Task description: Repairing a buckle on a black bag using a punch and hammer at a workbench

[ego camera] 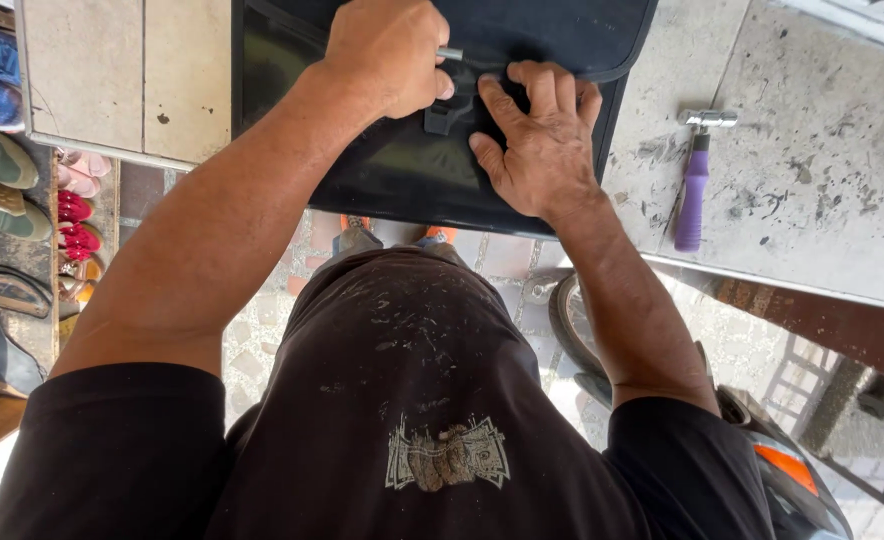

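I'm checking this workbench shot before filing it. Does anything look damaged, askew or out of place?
Nothing is clearly damaged. The black bag overhangs the table edge toward the person. The left hand grips a metal tool at the strap fitting; the right hand presses flat beside it. The purple hammer lies near the edge.

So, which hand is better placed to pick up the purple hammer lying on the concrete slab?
The right hand: it presses flat on the black bag, on the side nearer the purple hammer. The left hand is farther off and grips a thin metal tool.
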